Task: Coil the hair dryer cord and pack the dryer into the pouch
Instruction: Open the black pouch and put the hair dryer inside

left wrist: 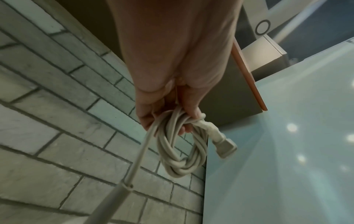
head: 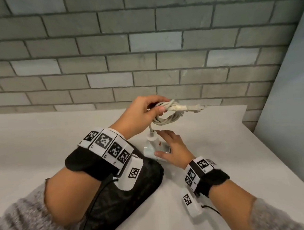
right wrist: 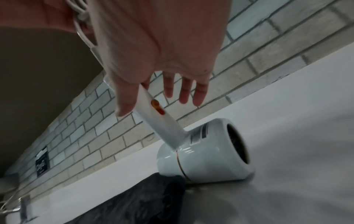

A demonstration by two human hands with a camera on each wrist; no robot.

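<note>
My left hand (head: 151, 107) grips the coiled beige cord (head: 167, 116), lifted above the counter, with the plug (head: 190, 107) sticking out to the right; in the left wrist view the cord loops (left wrist: 178, 151) hang from my curled fingers (left wrist: 188, 112). The white hair dryer (right wrist: 206, 150) stands on the counter with its handle tilted up toward the coil. My right hand (head: 169, 144) hovers over the dryer (head: 154, 147) with straight, spread fingers (right wrist: 184, 92), thumb beside the handle, gripping nothing. The black pouch (head: 131, 192) lies flat under my left forearm, just left of the dryer.
A grey brick wall (head: 144, 53) runs along the back of the white counter (head: 33, 140). A pale panel (head: 289, 97) closes off the right side. Bare counter surface stretches to the left and in front of my right wrist.
</note>
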